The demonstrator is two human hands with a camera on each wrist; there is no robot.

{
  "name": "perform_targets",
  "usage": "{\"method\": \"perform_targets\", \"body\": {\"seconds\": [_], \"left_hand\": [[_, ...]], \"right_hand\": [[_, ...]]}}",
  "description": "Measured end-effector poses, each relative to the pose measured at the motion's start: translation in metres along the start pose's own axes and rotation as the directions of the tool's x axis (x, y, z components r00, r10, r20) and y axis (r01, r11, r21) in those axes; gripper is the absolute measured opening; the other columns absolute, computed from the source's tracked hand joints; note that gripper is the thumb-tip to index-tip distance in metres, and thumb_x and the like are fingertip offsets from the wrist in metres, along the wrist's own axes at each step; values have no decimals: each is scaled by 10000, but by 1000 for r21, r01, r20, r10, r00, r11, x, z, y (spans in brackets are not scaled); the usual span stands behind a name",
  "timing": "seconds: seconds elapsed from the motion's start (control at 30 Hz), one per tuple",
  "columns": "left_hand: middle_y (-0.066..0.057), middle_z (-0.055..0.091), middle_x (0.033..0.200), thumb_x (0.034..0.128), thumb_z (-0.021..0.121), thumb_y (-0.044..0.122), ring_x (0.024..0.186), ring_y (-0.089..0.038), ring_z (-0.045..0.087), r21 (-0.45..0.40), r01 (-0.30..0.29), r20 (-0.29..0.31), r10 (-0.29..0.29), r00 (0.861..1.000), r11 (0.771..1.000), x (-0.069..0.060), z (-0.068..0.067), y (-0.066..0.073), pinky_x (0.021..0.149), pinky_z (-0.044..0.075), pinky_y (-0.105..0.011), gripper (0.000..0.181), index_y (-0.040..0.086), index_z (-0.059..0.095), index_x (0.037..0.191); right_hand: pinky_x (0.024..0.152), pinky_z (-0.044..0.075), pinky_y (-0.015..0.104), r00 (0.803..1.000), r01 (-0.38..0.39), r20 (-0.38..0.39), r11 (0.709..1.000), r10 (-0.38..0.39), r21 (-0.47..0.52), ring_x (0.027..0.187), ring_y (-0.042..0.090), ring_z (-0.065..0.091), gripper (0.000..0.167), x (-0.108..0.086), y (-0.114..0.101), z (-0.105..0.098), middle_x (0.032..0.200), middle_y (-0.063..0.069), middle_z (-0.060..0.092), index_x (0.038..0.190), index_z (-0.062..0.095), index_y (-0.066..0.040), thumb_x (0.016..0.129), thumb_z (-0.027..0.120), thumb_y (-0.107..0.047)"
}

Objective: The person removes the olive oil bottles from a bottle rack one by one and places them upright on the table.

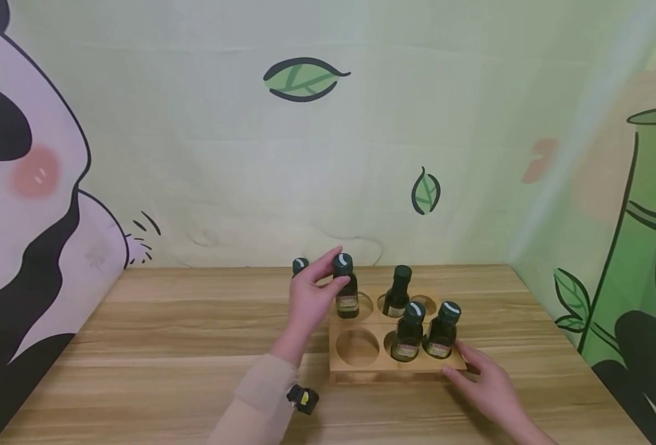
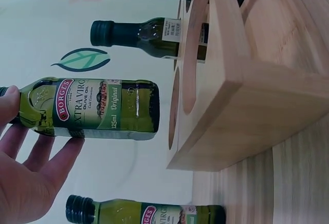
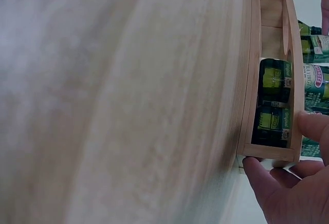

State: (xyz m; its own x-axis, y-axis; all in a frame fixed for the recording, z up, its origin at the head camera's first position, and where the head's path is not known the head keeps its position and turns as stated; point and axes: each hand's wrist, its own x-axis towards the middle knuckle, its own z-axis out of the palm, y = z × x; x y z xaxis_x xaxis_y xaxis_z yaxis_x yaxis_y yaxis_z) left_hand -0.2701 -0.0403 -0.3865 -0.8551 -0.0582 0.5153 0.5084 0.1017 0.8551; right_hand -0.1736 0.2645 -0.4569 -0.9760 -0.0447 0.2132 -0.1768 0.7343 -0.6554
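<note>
My left hand (image 1: pixel 310 303) pinches an olive oil bottle (image 1: pixel 347 296) near its dark cap. In the left wrist view the bottle (image 2: pixel 105 107) is apart from the rack, its base just above a round hole. The wooden bottle rack (image 1: pixel 356 369) stands on the table. Two olive oil bottles (image 1: pixel 408 334) sit in its front row, middle and right; the front left hole shows no bottle. A slimmer dark bottle (image 1: pixel 399 293) stands in the back row. My right hand (image 1: pixel 486 380) grips the rack's front right corner, thumb and fingers around the end (image 3: pixel 272 158).
Another olive oil bottle (image 2: pixel 154 212) stands on the table to the left of the rack, mostly behind my left hand in the head view. The wood-grain table (image 1: pixel 194 346) ends at a printed cloth backdrop (image 1: pixel 211 154).
</note>
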Motion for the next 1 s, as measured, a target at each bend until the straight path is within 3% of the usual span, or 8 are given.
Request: {"method": "perform_targets", "body": {"seconds": [0.23, 0.5, 0.63, 0.8, 1.0], "left_hand": [[-141, 718, 1111, 823, 774, -22, 1034, -267, 682, 3, 33, -13, -33, 999, 999, -5, -11, 4, 847, 569, -423, 496, 96, 665, 1293], [-188, 705, 1118, 818, 757, -65, 1050, -297, 678, -7, 31, -62, -31, 998, 1000, -10, -25, -1, 824, 576, -376, 494, 68, 661, 1284], [-191, 701, 1130, 825, 753, -61, 1063, -298, 669, -18, 60, -74, -61, 995, 998, -13, -33, -3, 821, 576, -384, 496, 95, 666, 1288], [-175, 718, 1089, 832, 757, -45, 1028, -278, 681, 25, 67, -98, -65, 993, 997, -16, -44, -7, 831, 570, -414, 488, 102, 666, 1289], [-186, 691, 1160, 853, 735, -49, 1063, -300, 665, 7, 103, -113, -101, 988, 995, -21, -52, -12, 844, 566, -433, 478, 74, 647, 1307]], "right_hand": [[902, 527, 480, 1000, -7, -3, 1000, 7, 3, 1167, 432, 577, 621, 0, 2, 1, 1352, 305, 530, 1353, 513, 116, 896, 754, -230], [908, 522, 491, 999, -34, 19, 999, 34, 3, 1150, 422, 589, 629, 0, 0, 0, 1360, 305, 526, 1369, 502, 109, 904, 745, -239], [917, 517, 496, 998, -55, 35, 998, 55, 1, 1156, 423, 585, 644, 0, -1, 0, 1372, 305, 514, 1378, 493, 107, 907, 742, -257], [908, 524, 488, 999, -38, 20, 999, 38, -1, 1160, 428, 581, 631, 0, 0, 0, 1361, 309, 522, 1368, 502, 110, 904, 746, -240], [899, 529, 482, 1000, -17, 4, 1000, 17, 5, 1164, 437, 576, 607, 0, 0, 1, 1347, 313, 531, 1355, 511, 118, 896, 752, -199]]}}
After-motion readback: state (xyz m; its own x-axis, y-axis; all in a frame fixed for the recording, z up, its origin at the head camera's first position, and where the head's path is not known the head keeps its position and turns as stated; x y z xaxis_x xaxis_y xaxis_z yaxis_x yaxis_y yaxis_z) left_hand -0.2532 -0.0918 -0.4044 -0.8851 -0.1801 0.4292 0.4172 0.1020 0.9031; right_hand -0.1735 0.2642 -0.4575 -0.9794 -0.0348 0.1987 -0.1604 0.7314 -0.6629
